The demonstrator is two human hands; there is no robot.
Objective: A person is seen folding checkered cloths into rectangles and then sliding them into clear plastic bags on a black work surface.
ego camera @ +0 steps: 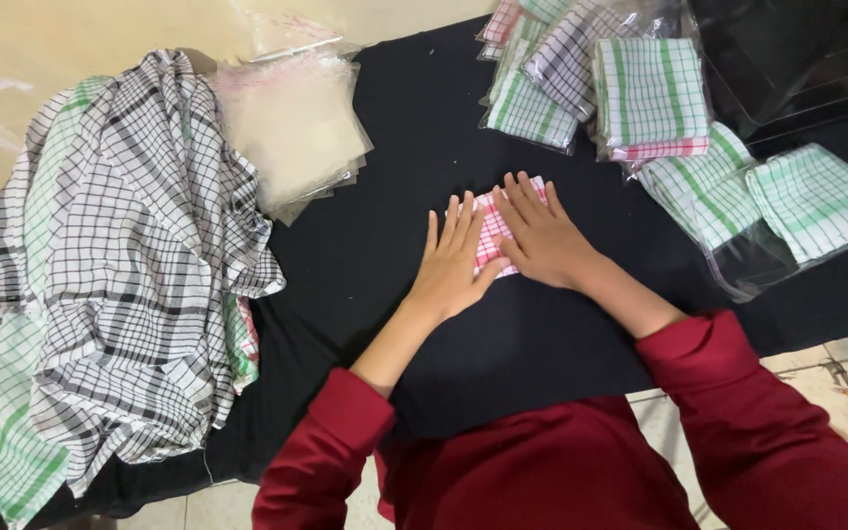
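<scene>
Both hands, left (pixel 451 267) and right (pixel 542 238), lie flat, grip released, pressing a folded red-checked cloth (pixel 491 231). Beyond them lie bagged cloths (pixel 640 93). A loose cloth pile (pixel 120 265) lies unfolded to the left.

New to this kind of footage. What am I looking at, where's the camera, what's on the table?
One picture, from a camera worn on a person's head, looking down. No machine: two bare hands in red sleeves. The left hand and right hand lie flat, fingers spread, pressing a small folded red-checked cloth onto the black table cover. Nothing is gripped; both hands are open. To the left lies a loose heap of checked cloths, with a stack of empty clear bags beside it. To the upper right lie bagged folded cloths, mostly green-checked.
</scene>
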